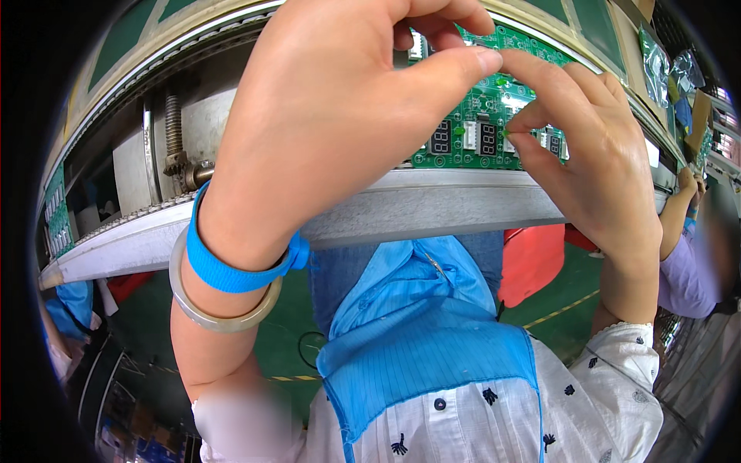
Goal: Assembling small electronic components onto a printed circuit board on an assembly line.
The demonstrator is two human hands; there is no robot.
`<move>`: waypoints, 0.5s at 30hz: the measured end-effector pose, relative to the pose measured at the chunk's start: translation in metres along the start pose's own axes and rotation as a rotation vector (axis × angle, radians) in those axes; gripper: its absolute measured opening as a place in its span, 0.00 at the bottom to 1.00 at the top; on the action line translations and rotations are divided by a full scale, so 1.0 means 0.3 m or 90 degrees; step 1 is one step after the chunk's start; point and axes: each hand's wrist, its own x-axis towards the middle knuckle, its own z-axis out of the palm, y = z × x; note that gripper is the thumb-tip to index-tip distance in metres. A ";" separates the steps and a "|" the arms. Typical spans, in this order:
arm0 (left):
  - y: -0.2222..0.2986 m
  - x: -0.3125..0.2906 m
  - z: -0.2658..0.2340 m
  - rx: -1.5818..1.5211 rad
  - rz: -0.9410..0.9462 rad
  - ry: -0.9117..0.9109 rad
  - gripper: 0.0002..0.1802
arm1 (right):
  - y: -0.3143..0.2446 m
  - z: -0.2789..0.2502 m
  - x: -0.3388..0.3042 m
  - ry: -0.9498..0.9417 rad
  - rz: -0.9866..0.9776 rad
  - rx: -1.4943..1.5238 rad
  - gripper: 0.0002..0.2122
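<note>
Left hand raised over green circuit board, thumb extended, grip indeterminate; right hand fingertips pinching small green component

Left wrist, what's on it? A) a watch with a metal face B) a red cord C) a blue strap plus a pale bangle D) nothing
C: the left hand has a blue wrist strap around the wrist, with a pale bangle just below it on the forearm.
</note>
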 end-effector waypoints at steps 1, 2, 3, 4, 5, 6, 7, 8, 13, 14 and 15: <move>-0.001 0.000 0.000 -0.001 0.000 0.001 0.12 | -0.002 -0.004 0.001 -0.011 0.004 -0.004 0.29; -0.002 0.000 -0.001 -0.005 0.002 0.001 0.12 | -0.004 -0.006 0.001 -0.021 0.007 -0.007 0.29; -0.004 0.000 -0.001 -0.009 0.005 0.000 0.11 | -0.004 -0.007 0.002 -0.022 0.006 -0.008 0.29; -0.005 -0.001 -0.003 -0.009 0.004 0.002 0.11 | -0.005 -0.006 0.003 -0.022 0.004 -0.001 0.28; -0.006 -0.003 -0.006 -0.018 0.012 0.000 0.11 | -0.005 -0.005 0.004 -0.022 0.002 0.005 0.28; -0.007 -0.004 -0.009 -0.026 0.021 -0.003 0.11 | -0.004 -0.005 0.004 -0.022 0.000 0.006 0.28; -0.007 -0.002 -0.010 -0.027 0.021 -0.002 0.11 | -0.001 -0.007 0.000 -0.028 0.006 0.003 0.28; -0.005 0.000 -0.012 -0.032 0.012 -0.011 0.11 | 0.002 -0.008 -0.002 -0.033 0.011 -0.001 0.28; -0.007 0.003 -0.014 -0.043 0.004 -0.025 0.10 | 0.009 -0.005 -0.006 -0.025 0.006 0.017 0.27; -0.008 0.005 -0.012 -0.050 -0.001 -0.027 0.11 | 0.011 -0.005 -0.006 -0.030 0.015 0.024 0.27; -0.008 0.008 -0.011 -0.057 -0.007 -0.030 0.11 | 0.013 -0.004 -0.007 -0.031 0.015 0.025 0.27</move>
